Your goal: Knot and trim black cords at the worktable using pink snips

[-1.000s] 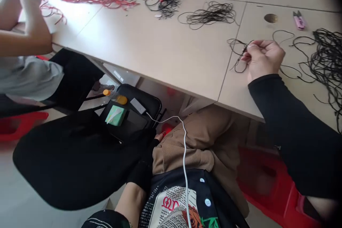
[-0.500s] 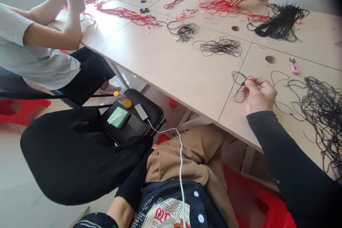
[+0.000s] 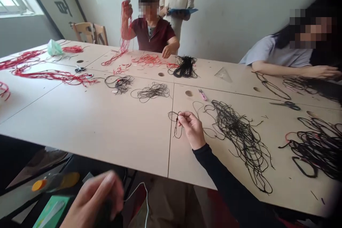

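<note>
1. Thin black cord loop [image 3: 175,125] pinched closed in right hand [image 3: 191,130], above pale laminate counter [image 3: 88,124].
2. Most cord remains in tangled black cord heap [image 3: 240,139], just beside.
3. Left hand [image 3: 91,199] blurred; grip unclear.

light: bright daylight from window [image 3: 13,0] | shadows: soft | blur: near hand [image 3: 92,199] (motion-smeared) | edges: 2 right corners dark

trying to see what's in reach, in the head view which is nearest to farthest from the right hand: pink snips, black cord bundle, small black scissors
From the right hand, in the head view:
1. the pink snips, ahead and slightly to the right
2. the black cord bundle, ahead by the far table edge
3. the small black scissors, far off to the left
</note>
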Motion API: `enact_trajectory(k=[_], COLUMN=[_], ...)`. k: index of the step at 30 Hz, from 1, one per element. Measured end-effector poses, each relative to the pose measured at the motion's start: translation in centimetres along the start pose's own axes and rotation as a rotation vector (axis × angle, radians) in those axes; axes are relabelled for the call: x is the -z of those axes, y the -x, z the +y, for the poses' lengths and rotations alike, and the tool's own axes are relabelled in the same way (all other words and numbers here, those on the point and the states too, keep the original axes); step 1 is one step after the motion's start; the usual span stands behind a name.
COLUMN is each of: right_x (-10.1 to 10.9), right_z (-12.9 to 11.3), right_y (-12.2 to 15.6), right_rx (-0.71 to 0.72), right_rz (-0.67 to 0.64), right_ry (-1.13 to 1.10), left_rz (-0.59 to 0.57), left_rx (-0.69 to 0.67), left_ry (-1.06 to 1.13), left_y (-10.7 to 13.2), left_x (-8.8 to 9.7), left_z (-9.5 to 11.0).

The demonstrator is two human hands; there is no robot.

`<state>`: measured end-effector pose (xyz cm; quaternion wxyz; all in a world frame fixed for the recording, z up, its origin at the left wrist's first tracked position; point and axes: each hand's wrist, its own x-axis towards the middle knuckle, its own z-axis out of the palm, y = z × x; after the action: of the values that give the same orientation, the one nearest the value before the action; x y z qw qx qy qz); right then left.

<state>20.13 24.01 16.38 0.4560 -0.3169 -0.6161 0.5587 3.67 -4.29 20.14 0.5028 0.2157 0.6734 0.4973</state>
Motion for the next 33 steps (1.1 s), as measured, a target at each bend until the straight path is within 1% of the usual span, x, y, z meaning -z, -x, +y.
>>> enact_trajectory(k=[1, 3, 5, 6, 7, 9, 10, 12, 14, 17, 21, 23, 25, 28, 30, 31, 33], right_x=[0.0, 0.2, 0.6, 0.9, 1.2, 1.9, 2.2, 2.7, 3.0, 3.1, 3.3, 3.5, 3.7, 4.0, 4.1, 4.1, 4.2], right_z=[-0.3, -0.7, -0.8, -0.7, -0.7, -0.4, -0.2, 0.2, 0.5, 0.8, 0.5, 0.5, 0.5, 0.7, 0.7, 0.7, 0.6], right_y=[-0.4, -1.2, -2.1, -2.5, -2.9, -3.7, -4.0, -4.4, -4.6, -4.6, -4.7, -4.7, -4.7, -4.7, -4.7, -4.8, -4.8], right_rx=[0.000, 0.000, 0.011, 0.020, 0.025, 0.030, 0.028, 0.019, 0.003, -0.043, -0.103, -0.115, -0.119, -0.125, -0.131, -0.132, -0.129], right_rz=[-0.007, -0.021, -0.018, -0.011, -0.001, 0.011, 0.012, 0.003, -0.020, -0.066, -0.112, -0.102, -0.065, -0.019, -0.007, -0.004, -0.001], right_ry=[-0.014, -0.013, 0.020, 0.040, 0.058, 0.081, 0.087, 0.089, 0.073, 0.021, -0.045, -0.040, -0.013, 0.024, 0.024, 0.020, 0.022], left_rz=[-0.070, -0.174, -0.208, -0.234, -0.289, -0.385, -0.398, -0.370, -0.351, -0.361, -0.280, -0.261, -0.265, -0.327, -0.372, -0.375, -0.338], left_rx=[-0.090, -0.248, -0.307, -0.306, -0.300, -0.295, -0.297, -0.305, -0.310, -0.305, -0.278, -0.266, -0.251, -0.235, -0.253, -0.272, -0.300], left_ry=[0.044, 0.144, 0.164, 0.189, 0.223, 0.306, 0.341, 0.386, 0.396, 0.406, 0.452, 0.471, 0.474, 0.406, 0.334, 0.304, 0.271], left_y=[-2.4, -8.2, -13.9, -16.3, -18.4, -21.4, -22.4, -23.5, -24.1, -24.4, -24.5, -24.5, -24.5, -24.3, -24.2, -24.1, -23.9], left_x=[-1.8, -6.2, -10.5, -12.4, -13.9, -16.0, -16.6, -17.3, -17.5, -17.5, -17.6, -17.6, -17.6, -17.7, -17.8, -17.8, -17.9], left_z=[2.3, 6.0, 8.3, 8.9, 9.2, 9.2, 8.9, 8.3, 7.8, 7.5, 7.5, 7.6, 7.7, 7.8, 7.8, 7.8, 7.8])
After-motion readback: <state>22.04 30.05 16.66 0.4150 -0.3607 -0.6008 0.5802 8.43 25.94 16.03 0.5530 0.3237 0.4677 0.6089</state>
